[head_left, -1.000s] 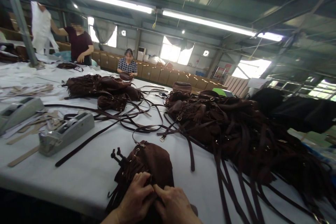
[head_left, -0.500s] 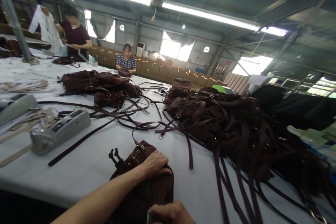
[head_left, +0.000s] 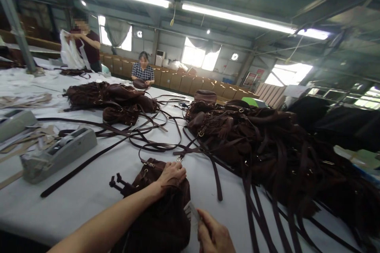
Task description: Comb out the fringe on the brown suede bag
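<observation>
A dark brown suede-like bag (head_left: 160,213) lies on the white table in front of me, its strap and metal fittings toward the far end. My left hand (head_left: 172,174) grips its upper far part, the fingers curled over the material. Close to the bag's right side, my right hand (head_left: 213,233) is closed round a small pale grey tool with a flat, toothed or bristled-looking head (head_left: 191,210). The head is at the bag's edge; whether it touches, I cannot tell. Two dark cord ends (head_left: 115,181) stick out from the bag's left side.
A large heap of brown bags (head_left: 252,138) with dangling straps fills the right side. More bags (head_left: 109,97) lie at the back left, with long straps (head_left: 89,162) between. A grey tape dispenser (head_left: 59,154) stands left. Two people (head_left: 143,69) work across the table.
My right hand has moved right and its tool now shows beside the bag. The bag and my left hand have shifted slightly left. A person at back left has lowered the white material.
</observation>
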The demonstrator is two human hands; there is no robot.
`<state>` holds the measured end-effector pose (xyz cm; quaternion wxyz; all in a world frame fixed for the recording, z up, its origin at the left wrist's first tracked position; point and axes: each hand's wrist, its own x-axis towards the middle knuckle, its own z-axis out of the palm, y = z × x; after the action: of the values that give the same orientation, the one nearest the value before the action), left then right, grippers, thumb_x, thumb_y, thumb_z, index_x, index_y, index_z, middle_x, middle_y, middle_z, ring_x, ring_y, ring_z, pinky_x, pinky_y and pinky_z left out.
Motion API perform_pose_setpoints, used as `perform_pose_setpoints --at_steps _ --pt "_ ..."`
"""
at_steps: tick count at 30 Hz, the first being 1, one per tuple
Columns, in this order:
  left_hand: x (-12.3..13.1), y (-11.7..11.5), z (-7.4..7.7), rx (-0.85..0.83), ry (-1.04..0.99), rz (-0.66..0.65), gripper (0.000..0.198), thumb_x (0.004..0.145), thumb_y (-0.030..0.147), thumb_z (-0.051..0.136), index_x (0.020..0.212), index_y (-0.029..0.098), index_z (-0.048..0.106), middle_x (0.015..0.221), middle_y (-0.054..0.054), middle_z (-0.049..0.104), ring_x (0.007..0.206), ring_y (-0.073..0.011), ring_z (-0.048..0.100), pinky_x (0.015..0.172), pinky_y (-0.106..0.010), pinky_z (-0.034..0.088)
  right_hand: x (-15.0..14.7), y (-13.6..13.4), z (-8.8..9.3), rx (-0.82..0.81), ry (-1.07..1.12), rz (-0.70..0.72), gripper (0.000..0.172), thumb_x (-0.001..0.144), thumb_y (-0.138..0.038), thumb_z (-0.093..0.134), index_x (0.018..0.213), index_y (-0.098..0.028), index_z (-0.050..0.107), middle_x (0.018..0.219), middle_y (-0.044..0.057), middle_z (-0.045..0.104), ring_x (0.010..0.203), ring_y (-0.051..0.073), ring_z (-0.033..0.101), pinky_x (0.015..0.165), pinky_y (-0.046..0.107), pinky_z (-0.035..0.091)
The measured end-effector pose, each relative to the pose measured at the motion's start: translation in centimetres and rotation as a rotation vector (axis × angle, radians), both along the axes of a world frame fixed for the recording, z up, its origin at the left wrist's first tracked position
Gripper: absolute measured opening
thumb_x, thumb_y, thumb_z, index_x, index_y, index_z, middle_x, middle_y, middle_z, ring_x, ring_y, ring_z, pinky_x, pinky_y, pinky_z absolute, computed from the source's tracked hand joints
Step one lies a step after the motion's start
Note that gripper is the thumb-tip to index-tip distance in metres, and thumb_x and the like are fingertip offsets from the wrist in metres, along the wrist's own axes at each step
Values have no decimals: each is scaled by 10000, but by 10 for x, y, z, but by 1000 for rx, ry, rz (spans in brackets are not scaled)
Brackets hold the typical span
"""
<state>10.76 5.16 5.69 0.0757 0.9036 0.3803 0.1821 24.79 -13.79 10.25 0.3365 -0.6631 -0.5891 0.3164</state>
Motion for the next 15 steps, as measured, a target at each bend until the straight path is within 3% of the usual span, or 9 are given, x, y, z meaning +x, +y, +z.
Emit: perform_pose_setpoints --at_steps 3,5,7,9,11,13,15 --pt "-20 -43 8 -27 -87 37 326 936 304 494 1252 310 575 1350 -58 555 1216 -266 505 1008 -457 421 2 18 9 -34 113 -109 527 835 -433 404 1177 -85 603 633 4 573 501 183 573 485 287 457" --pt "-38 -83 -5 -90 -140 5 452 933 294 492 1384 305 462 1452 -73 480 1275 -275 475 1049 -466 415 -2 24 16 -60 164 -115 551 811 -455 416 1183 -86 586 662 10 576 527 194 580 491 296 461" --pt "-57 -123 -23 -103 -59 -103 659 881 308 578 1484 220 329 1508 -153 404 1331 -349 430 1081 -536 386 -10 27 23 -44 163 -41 523 825 -460 434 1172 -107 605 710 36 618 616 222 617 558 317 495" --pt "-73 -153 -33 -87 47 -242 572 879 258 586 1428 211 434 1445 -167 485 1289 -370 490 1045 -528 428 -22 27 27 13 114 73 440 865 -424 449 1141 -145 647 846 79 688 803 255 659 714 344 526" --pt "-83 -162 -22 -130 65 -377 350 899 191 532 1238 230 615 1261 -115 656 1115 -306 634 932 -406 518 -35 29 26 64 22 162 345 899 -334 444 1098 -181 681 975 90 712 938 256 654 828 342 508" --pt "-88 -148 5 -240 -50 -430 267 920 167 457 1029 240 690 1008 -41 749 875 -206 697 778 -284 543 -46 34 21 70 -127 188 309 921 -233 417 1062 -201 690 973 82 713 911 232 660 812 314 501" --pt "-86 -116 33 -315 -327 -184 331 965 189 349 999 231 676 897 -13 739 792 -151 680 756 -247 529 -50 38 11 53 -345 159 327 926 -140 390 1064 -212 678 916 71 701 853 215 665 758 286 492"
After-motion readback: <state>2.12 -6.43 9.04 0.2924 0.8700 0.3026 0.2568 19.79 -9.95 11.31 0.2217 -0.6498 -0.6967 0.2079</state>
